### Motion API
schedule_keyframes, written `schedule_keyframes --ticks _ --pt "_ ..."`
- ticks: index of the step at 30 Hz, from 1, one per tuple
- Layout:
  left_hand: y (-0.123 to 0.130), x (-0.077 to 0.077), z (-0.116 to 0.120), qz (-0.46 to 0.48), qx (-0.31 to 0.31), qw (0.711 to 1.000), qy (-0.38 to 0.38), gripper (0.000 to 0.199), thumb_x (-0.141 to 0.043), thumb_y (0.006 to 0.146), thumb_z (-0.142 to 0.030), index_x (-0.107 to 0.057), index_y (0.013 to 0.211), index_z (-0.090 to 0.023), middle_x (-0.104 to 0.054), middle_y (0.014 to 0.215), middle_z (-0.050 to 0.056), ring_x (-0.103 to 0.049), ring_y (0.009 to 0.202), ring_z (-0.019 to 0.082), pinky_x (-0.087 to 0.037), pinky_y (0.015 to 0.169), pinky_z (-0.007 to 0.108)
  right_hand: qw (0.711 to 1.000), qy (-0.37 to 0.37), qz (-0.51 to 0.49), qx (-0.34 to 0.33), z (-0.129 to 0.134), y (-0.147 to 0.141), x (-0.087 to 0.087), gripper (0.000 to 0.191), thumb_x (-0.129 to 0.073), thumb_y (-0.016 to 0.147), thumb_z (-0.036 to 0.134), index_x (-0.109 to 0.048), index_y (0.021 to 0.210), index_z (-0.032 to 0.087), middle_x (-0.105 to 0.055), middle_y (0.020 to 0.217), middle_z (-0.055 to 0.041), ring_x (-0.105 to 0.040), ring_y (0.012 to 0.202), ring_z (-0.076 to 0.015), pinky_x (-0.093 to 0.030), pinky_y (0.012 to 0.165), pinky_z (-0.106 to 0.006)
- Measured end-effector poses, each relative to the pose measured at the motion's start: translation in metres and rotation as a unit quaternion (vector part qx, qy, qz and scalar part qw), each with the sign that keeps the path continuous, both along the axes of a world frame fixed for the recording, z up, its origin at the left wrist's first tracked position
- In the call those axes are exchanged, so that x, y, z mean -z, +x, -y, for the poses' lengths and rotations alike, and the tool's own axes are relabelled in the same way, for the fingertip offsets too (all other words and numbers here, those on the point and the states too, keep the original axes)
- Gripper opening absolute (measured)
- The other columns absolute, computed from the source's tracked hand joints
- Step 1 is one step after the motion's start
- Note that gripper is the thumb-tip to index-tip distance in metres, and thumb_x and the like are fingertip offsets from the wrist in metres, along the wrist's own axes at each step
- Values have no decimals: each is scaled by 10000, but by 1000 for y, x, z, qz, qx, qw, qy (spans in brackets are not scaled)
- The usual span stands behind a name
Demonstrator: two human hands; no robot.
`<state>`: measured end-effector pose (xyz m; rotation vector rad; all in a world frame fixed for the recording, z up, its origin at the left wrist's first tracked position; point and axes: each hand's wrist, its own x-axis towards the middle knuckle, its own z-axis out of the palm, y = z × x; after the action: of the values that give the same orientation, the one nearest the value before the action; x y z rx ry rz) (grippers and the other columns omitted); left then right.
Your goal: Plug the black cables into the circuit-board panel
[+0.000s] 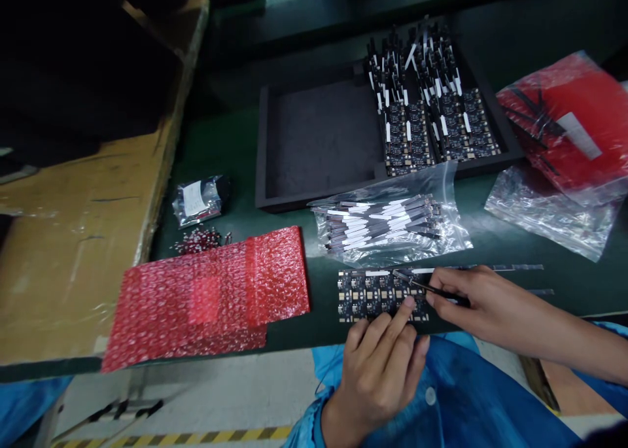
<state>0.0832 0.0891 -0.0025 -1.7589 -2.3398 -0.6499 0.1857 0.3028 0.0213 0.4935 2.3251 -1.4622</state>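
Observation:
A black panel of small circuit boards (360,297) lies flat at the front edge of the bench. My left hand (377,369) rests at its near edge, fingers stretched out and a fingertip pressing on the boards. From the right, my right hand (473,301) is closed around dark tweezers (439,291), whose tips reach the upper part of the panel. White-labelled thin strips lie along the panel's far edge, partly hidden by my right hand. Just behind sits a clear zip bag (454,235) full of black flex cables with white labels (387,222).
A black foam tray (262,147) stands behind, its right side filled with boards carrying cables (409,134). Red bubble wrap (216,291), a small silvery bag (199,199) and loose tiny parts (199,240) lie left. Red plastic bags (583,121) lie right; cardboard (83,258) is far left.

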Motion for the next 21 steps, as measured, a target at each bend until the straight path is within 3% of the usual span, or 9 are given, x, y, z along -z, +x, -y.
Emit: schedule_keyframes --ticks 10,21 --pt "1 -4 -2 -14 -1 1000 -19 132 -653 887 -425 -688 950 -315 -662 1271 -85 -718 923 139 -594 721 328 1000 -10 9 -1 -1 3 3 289 -507 1123 431 -593 902 265 -653 753 34 -620 676 -196 -362 629 -315" --pt "1 -4 0 -26 4 1000 -17 181 -619 915 -427 -685 1005 -283 -599 1350 -87 -707 969 109 -593 764 289 1000 -16 7 7 0 1 1 263 -557 1093 413 -601 882 262 -660 737 36 -601 663 -191 -360 626 -310"
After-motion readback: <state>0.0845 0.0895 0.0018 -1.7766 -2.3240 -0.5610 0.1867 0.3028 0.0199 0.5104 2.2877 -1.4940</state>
